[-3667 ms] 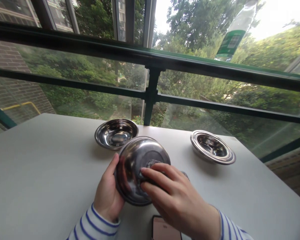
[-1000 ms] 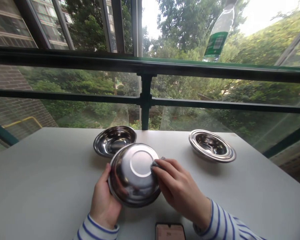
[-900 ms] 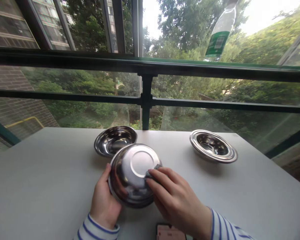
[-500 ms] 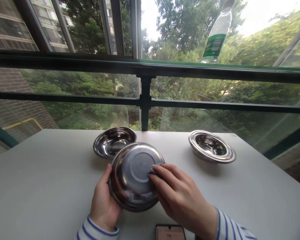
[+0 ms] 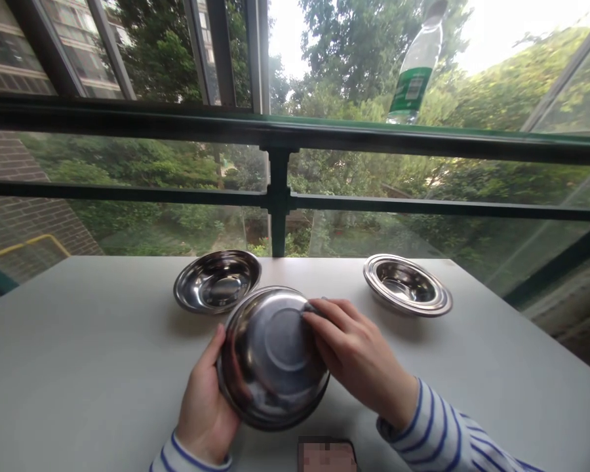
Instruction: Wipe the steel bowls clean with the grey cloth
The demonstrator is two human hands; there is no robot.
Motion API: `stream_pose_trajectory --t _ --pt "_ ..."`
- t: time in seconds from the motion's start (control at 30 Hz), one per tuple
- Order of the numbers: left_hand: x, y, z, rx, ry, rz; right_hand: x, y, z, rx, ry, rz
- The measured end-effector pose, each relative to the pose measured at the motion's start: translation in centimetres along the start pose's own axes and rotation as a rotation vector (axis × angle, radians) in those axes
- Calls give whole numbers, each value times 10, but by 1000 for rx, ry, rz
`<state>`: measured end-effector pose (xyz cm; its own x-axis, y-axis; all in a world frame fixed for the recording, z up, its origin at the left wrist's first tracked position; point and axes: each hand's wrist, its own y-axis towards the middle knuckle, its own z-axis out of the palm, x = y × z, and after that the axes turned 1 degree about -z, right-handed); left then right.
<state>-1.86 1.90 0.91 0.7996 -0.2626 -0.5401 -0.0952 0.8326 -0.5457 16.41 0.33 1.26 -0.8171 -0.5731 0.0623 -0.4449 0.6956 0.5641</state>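
behind the glazed balcony rail, the pale counter has an upturned steel bowl held tilted by its near edge. left hand fingers clasp the rim; right hand fingers press a small cloth on the base. likely light, rigid and slick, so the rim grips best.

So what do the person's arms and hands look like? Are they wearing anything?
The left hand and right hand are bare, no gloves. Both arms wear long white sleeves with thin blue stripes, the left sleeve and right sleeve ending at the wrists.
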Motion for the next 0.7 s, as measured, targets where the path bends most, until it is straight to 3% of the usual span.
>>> stream_pose_trajectory --t 0.13,0.3,0.5,0.63,0.7 --pt "-1 1 1 -40 -2 50 1 -1 -1 73 30 -56" --pt "1 -2 2 28 49 -30 4 1 -1 -16 3 -29" --pt "-1 -2 2 -9 26 38 0 3 -5 31 22 -70" --pt "5 -4 0 86 79 -82 -3 4 -5 -74 19 -5" --pt "5 -6 0 105 84 -94 -3 4 -6 -61 24 -34"
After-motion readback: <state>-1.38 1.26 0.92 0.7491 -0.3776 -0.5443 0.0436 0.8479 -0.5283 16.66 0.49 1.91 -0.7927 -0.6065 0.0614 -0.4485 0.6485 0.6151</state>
